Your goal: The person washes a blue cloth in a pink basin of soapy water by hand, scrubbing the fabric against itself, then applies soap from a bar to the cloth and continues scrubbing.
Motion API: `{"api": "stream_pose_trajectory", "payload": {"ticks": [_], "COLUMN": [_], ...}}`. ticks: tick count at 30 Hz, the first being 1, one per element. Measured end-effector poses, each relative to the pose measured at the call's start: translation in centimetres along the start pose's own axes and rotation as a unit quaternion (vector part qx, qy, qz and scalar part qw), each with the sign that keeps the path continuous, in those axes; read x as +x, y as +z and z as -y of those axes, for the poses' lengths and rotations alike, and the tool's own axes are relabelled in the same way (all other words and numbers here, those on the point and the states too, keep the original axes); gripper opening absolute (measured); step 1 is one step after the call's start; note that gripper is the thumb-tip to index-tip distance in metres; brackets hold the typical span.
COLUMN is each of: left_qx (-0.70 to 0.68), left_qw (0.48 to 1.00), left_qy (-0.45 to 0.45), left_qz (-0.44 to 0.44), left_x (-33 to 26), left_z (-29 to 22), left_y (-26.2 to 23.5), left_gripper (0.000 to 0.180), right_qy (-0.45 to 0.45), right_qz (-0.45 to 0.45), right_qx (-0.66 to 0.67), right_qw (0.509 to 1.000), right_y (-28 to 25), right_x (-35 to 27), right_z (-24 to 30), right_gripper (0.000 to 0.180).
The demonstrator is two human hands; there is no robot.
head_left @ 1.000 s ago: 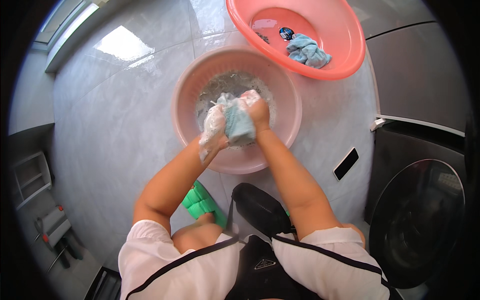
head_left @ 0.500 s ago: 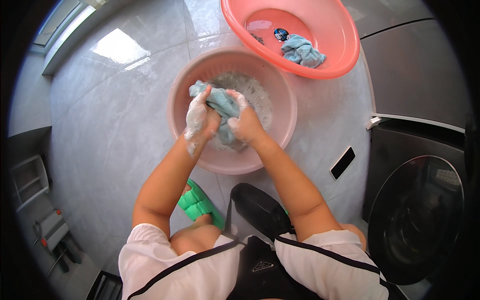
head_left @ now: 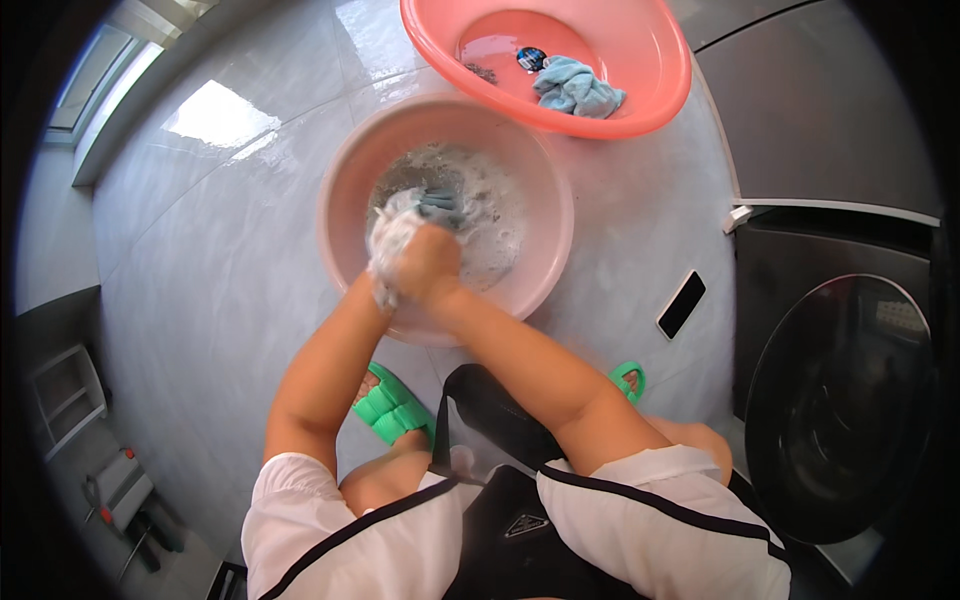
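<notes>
A light pink basin (head_left: 552, 225) in front of me holds cloudy, sudsy water (head_left: 492, 215). Over its left half my two hands are pressed together around a wet, blue-grey cloth (head_left: 440, 206), of which only a bunched end shows beyond the fingers. White foam coats my left hand (head_left: 393, 240), which is closed on the cloth. My right hand (head_left: 430, 262) lies against it on the right, fingers wrapped in and partly hidden. Some blur covers both hands.
Behind stands a coral basin (head_left: 640, 110) with a crumpled light-blue cloth (head_left: 577, 88) and a small dark round item (head_left: 531, 60). A phone (head_left: 682, 305) lies on the tiled floor, left of a dark front-loading washing machine (head_left: 838, 400). Green slippers (head_left: 392, 402) are on my feet.
My hands have come together, the right one moving left against the left. The cloth, stretched between them before, is now bunched and mostly hidden. The view has shifted slightly.
</notes>
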State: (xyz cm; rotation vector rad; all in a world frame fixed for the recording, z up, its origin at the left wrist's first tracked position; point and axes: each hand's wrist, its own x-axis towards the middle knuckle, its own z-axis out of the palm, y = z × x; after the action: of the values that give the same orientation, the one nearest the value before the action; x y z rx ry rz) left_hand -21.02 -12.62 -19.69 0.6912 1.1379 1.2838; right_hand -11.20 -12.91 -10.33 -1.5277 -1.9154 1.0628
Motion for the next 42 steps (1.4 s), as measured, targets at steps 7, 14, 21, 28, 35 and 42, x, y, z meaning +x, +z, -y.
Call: {"api": "stream_pose_trajectory", "payload": {"ticks": [7, 14, 21, 28, 35, 42], "left_qx": [0.021, -0.257, -0.324, -0.383, -0.378, -0.283], "left_qw": [0.997, 0.923, 0.909, 0.891, 0.91, 0.956], "left_qy": [0.049, -0.223, -0.225, -0.191, -0.106, -0.01], "left_qz": [-0.064, -0.178, -0.131, -0.149, -0.135, -0.077], "left_x": [-3.0, -1.6, -1.4, -0.1, -2.3, -1.8], "left_z": [-1.4, -5.5, -10.3, -7.0, -4.3, 1.4], "left_y": [-1.6, 3.9, -0.8, -2.4, -1.2, -2.1], "left_gripper": [0.024, 0.039, 0.037, 0.043, 0.041, 0.031], "right_qy": [0.064, 0.11, -0.01, -0.051, -0.208, -0.099], "right_qz": [0.059, 0.025, 0.103, 0.198, 0.005, 0.013], "right_qx": [-0.023, -0.004, 0.255, 0.166, 0.113, 0.001], "right_qw": [0.996, 0.994, 0.961, 0.965, 0.972, 0.995], "right_y": [-2.1, -2.7, -4.7, -5.5, -0.7, 3.5], "right_x": [1.4, 4.4, 3.4, 2.8, -2.0, -1.4], "right_z": [2.2, -6.4, -6.9, -1.8, 5.5, 2.5], "right_gripper": [0.034, 0.051, 0.104, 0.051, 0.027, 0.037]}}
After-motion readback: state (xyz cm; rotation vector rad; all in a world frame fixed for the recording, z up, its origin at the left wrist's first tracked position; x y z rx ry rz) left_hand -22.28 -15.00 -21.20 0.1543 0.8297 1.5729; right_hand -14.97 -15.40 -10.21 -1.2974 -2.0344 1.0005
